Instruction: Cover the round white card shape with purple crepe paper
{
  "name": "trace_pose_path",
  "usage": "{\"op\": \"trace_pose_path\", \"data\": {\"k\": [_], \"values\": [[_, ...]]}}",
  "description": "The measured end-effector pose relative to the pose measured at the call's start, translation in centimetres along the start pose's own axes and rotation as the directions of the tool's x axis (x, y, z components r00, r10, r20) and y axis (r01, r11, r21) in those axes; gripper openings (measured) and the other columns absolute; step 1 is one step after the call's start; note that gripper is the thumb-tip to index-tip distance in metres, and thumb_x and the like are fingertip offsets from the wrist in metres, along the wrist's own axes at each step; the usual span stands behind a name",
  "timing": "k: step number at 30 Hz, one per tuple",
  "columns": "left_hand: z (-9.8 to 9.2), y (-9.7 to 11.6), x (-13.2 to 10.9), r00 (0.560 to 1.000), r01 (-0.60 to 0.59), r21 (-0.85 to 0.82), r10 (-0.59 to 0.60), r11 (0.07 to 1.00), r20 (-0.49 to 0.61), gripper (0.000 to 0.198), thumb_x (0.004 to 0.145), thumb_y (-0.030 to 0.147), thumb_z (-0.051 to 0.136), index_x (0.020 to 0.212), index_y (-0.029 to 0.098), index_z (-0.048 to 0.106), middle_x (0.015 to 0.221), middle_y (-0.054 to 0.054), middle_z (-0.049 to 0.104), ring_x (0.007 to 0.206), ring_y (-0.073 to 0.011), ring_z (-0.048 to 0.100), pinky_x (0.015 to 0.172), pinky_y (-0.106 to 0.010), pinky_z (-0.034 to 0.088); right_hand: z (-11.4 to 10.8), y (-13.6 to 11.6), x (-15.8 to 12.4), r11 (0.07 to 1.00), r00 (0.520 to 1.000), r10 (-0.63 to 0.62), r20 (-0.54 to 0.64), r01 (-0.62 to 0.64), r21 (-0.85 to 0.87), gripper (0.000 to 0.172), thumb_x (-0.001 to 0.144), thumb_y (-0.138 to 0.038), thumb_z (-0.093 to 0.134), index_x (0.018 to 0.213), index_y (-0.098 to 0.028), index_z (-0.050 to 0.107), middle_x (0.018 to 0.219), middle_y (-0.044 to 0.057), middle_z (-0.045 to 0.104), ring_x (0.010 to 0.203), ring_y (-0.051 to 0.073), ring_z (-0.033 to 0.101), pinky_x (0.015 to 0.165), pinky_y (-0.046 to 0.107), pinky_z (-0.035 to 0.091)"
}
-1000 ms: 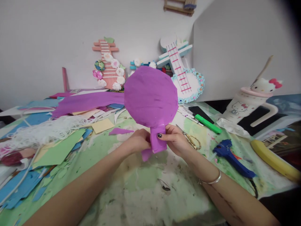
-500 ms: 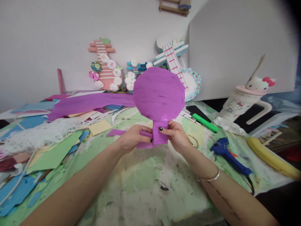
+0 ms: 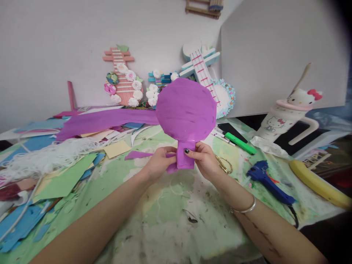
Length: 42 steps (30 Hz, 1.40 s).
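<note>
A purple paper-covered disc (image 3: 186, 110) with a short rectangular neck stands upright between my hands, its wrapping slightly wrinkled. My right hand (image 3: 205, 159) grips the neck from the right, thumb flat on its front and fingers behind. From the left, my left hand (image 3: 161, 163) is closed with thumb and fingers at the neck's left edge, where a loose flap of purple paper (image 3: 172, 168) shows below. Its fingertips are partly hidden. Behind my left hand lies a purple paper strip (image 3: 138, 155) on the green-stained table cover.
Right side: blue glue gun (image 3: 271, 183), gold-coloured scissor-like loops (image 3: 224, 165), green marker (image 3: 240, 143), yellow banana-shaped object (image 3: 319, 183), lidded cup (image 3: 279, 121). Left side: white stringy shreds (image 3: 52, 157) and coloured paper scraps (image 3: 66, 176). Decorated paper instruments (image 3: 126, 80) lean against the wall.
The disc's neck has shifted slightly left. My left hand has moved a little, with its thumb now higher at the neck's edge, and less of the loose purple flap shows below.
</note>
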<state>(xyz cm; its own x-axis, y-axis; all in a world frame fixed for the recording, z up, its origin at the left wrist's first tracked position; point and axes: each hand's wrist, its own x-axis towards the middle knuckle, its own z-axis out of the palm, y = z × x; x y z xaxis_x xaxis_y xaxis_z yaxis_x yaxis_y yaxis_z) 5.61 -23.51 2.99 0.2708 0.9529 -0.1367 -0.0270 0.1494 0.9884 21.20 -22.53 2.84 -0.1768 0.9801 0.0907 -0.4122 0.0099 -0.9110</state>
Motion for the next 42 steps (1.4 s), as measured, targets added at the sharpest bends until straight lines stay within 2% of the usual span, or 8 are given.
{"op": "trace_pose_path", "data": {"k": [7, 13, 16, 18, 23, 30, 37, 42], "values": [[0.4, -0.2, 0.1, 0.999, 0.043, -0.232, -0.04, 0.972, 0.014, 0.032, 0.073, 0.011, 0.064, 0.105, 0.01, 0.059, 0.083, -0.008, 0.069, 0.063, -0.0121, 0.062, 0.065, -0.025, 0.049, -0.2, 0.4, 0.2, 1.0, 1.0, -0.01, -0.001, 0.01, -0.029, 0.027, 0.052, -0.024, 0.081, 0.071, -0.017, 0.063, 0.068, 0.0, 0.066, 0.066, 0.014, 0.056, 0.065, 0.027, 0.043], [1.3, 0.2, 0.0, 0.998, 0.058, -0.48, -0.068, 0.875, -0.003, 0.021, 0.083, 0.005, 0.047, 0.098, 0.006, 0.061, 0.086, -0.011, 0.068, 0.069, -0.0155, 0.065, 0.068, -0.026, 0.051, -0.4, 0.5, 0.4, 0.997, 0.999, -0.037, 0.019, 0.038, -0.068, 0.026, 0.054, -0.025, 0.08, 0.073, -0.017, 0.064, 0.071, 0.0, 0.067, 0.069, 0.015, 0.058, 0.068, 0.029, 0.044], [1.3, 0.6, -0.2, 0.993, 0.11, -0.563, -0.118, 0.819, 0.023, 0.024, 0.093, 0.018, 0.039, 0.101, 0.006, 0.059, 0.09, -0.014, 0.068, 0.075, -0.0184, 0.067, 0.074, -0.031, 0.052, -0.5, 0.5, 0.4, 0.997, 0.999, -0.029, 0.022, 0.031, -0.073, 0.026, 0.054, -0.025, 0.08, 0.073, -0.017, 0.065, 0.07, 0.0, 0.067, 0.067, 0.015, 0.058, 0.067, 0.028, 0.044], [1.2, 1.0, -0.5, 0.984, 0.174, -0.601, -0.153, 0.78, 0.086, 0.038, 0.096, 0.035, 0.034, 0.107, 0.006, 0.055, 0.095, -0.017, 0.067, 0.084, -0.0229, 0.067, 0.08, -0.037, 0.051, -0.5, 0.5, 0.5, 0.997, 0.999, -0.031, 0.007, 0.032, -0.07, 0.027, 0.053, -0.025, 0.081, 0.072, -0.017, 0.064, 0.07, -0.001, 0.067, 0.065, 0.014, 0.057, 0.064, 0.027, 0.043], [1.3, 1.7, -1.2, 0.971, 0.216, -0.65, -0.091, 0.728, 0.221, 0.062, 0.093, 0.055, 0.026, 0.119, 0.004, 0.049, 0.107, -0.022, 0.063, 0.101, -0.0292, 0.062, 0.091, -0.044, 0.046, -0.6, 0.7, 0.6, 0.996, 0.999, -0.043, -0.024, 0.041, -0.075, 0.028, 0.05, -0.024, 0.081, 0.069, -0.016, 0.062, 0.066, -0.003, 0.064, 0.062, 0.012, 0.055, 0.06, 0.026, 0.043], [1.7, 1.5, -1.2, 0.982, 0.147, -0.641, -0.033, 0.753, 0.186, 0.065, 0.09, 0.06, 0.026, 0.125, 0.009, 0.046, 0.114, -0.02, 0.061, 0.106, -0.0293, 0.06, 0.095, -0.045, 0.043, -0.7, 0.9, 0.5, 0.99, 1.0, -0.019, 0.011, 0.02, -0.136, 0.025, 0.055, -0.024, 0.078, 0.073, -0.016, 0.062, 0.071, -0.002, 0.066, 0.065, 0.013, 0.056, 0.063, 0.026, 0.044], [1.5, 1.7, -1.2, 0.981, 0.172, -0.661, -0.065, 0.73, 0.183, 0.066, 0.091, 0.058, 0.023, 0.127, 0.007, 0.044, 0.115, -0.022, 0.061, 0.107, -0.0299, 0.06, 0.095, -0.048, 0.044, -0.6, 1.0, 0.5, 0.997, 0.999, -0.047, 0.015, 0.048, -0.063, 0.025, 0.054, -0.023, 0.079, 0.071, -0.017, 0.063, 0.069, -0.002, 0.066, 0.062, 0.012, 0.056, 0.06, 0.025, 0.044], [0.7, 0.5, -0.2, 0.974, 0.223, -0.678, -0.139, 0.701, 0.176, 0.051, 0.098, 0.039, 0.024, 0.123, 0.002, 0.05, 0.105, -0.02, 0.066, 0.101, -0.0272, 0.064, 0.092, -0.044, 0.049, -0.8, 0.3, 0.7, 0.997, 0.997, -0.063, -0.048, 0.065, 0.035, 0.028, 0.049, -0.02, 0.083, 0.069, -0.017, 0.064, 0.068, -0.001, 0.067, 0.063, 0.012, 0.057, 0.062, 0.025, 0.045]]}}
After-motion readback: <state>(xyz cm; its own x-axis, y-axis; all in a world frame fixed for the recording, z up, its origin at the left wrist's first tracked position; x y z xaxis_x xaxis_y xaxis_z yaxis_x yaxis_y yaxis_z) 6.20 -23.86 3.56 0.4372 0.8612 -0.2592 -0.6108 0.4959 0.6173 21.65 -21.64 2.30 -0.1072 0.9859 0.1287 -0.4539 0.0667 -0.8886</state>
